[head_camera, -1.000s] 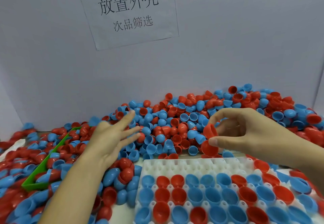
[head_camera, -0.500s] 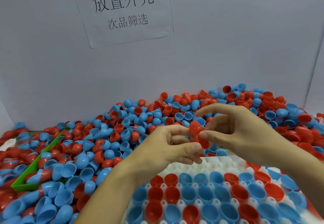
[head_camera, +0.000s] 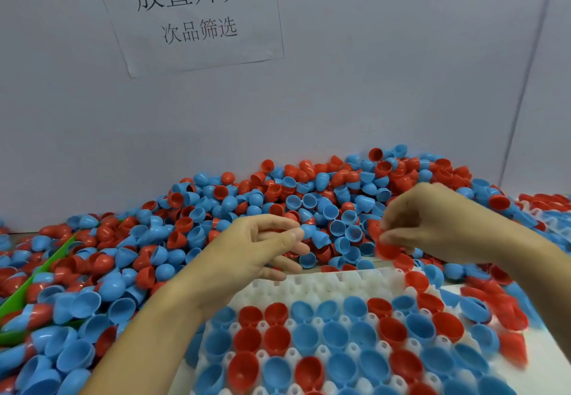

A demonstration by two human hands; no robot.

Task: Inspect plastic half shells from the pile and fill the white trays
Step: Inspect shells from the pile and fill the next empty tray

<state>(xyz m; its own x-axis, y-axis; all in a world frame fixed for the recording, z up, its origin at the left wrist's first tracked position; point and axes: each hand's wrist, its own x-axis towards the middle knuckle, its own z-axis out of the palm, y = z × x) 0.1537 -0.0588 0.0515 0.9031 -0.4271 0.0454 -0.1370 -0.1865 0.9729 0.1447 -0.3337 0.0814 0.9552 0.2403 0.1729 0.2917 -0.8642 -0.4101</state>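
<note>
Shells sit open side up in the white tray (head_camera: 333,283), red and blue mixed, each in its own socket, which suits a check of the inner face at a glance; the far row of sockets is bare apart from one red shell (head_camera: 416,280) at its right end, so filling looks well along but unfinished. The right hand (head_camera: 432,224) hovers just beyond that row, thumb and fingertips pinching a red half shell (head_camera: 387,251) by its rim, probably to turn it for inspection before it drops into a socket; motion blur hides how firmly it is held. The left hand (head_camera: 262,246) hangs over the tray's far left corner with fingers loosely curled; something red seems to show behind them, but I cannot tell whether it holds anything. Behind both hands the pile of half shells (head_camera: 309,197) banks up against a pale grey partition wall (head_camera: 401,70), where a paper sign (head_camera: 191,14) with printed Chinese characters is stuck. A green bin (head_camera: 40,271) lies half buried in shells at the left, perhaps for rejects.
</note>
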